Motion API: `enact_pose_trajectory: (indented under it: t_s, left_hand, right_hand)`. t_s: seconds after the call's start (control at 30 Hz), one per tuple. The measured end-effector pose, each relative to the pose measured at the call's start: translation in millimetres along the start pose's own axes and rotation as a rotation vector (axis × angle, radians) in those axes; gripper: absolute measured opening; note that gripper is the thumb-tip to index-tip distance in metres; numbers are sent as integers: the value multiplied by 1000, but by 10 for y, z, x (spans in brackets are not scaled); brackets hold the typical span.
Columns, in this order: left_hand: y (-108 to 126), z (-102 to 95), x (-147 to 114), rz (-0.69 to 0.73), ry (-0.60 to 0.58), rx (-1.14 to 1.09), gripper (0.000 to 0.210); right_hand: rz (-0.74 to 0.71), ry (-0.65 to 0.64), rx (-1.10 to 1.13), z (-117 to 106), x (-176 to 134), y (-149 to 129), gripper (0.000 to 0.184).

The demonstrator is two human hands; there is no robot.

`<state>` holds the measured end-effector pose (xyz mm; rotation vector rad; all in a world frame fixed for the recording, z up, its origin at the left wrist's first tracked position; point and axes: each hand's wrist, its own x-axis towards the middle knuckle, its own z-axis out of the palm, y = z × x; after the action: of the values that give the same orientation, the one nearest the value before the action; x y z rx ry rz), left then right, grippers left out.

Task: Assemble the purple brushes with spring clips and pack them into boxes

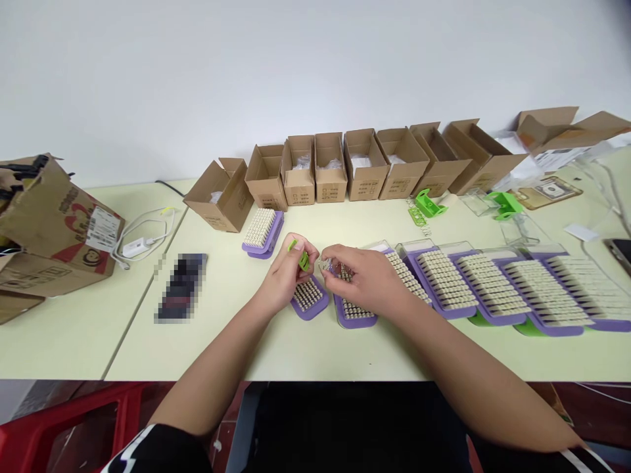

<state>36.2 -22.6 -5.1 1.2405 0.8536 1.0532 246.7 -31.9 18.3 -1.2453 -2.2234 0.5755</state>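
Note:
My left hand (284, 270) pinches a small green plastic piece (303, 261) with slots in it, held above the table. Just to its right, my right hand (359, 276) has thumb and forefinger drawn together around a thin, shiny wire-like piece (326, 265), too small to make out exactly. Below my left hand lies a small purple tray (315, 311) packed with rows of metallic-tipped pegs. Under my right hand a larger purple tray (355, 323) carries similar rows, partly covered by the hand. Another purple tray (256, 251) with pale pegs stands behind my left hand.
Several purple trays (449, 279) of pale pegs line the right. Small open cardboard boxes (330, 190) stand along the wall. Green plastic holders (430, 205) and clear covers (525, 230) lie behind the trays. At left are a pixelated dark object (181, 288), a white cable (142, 246) and a large carton (59, 230).

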Motion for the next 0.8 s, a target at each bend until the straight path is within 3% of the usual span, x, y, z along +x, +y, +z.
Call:
enact_pose_trajectory:
  t_s: [0.23, 0.6, 0.8]
  left_hand:
    - [36, 136, -37, 201, 96, 429, 44]
    - [6, 129, -46, 347, -17, 523, 40]
    - [35, 155, -45, 379, -34, 619, 34]
  right_hand:
    - [-13, -11, 69, -20, -1, -42, 22]
    - [72, -3, 82, -37, 21, -68, 20]
    - [85, -3, -19, -17, 18, -62, 18]
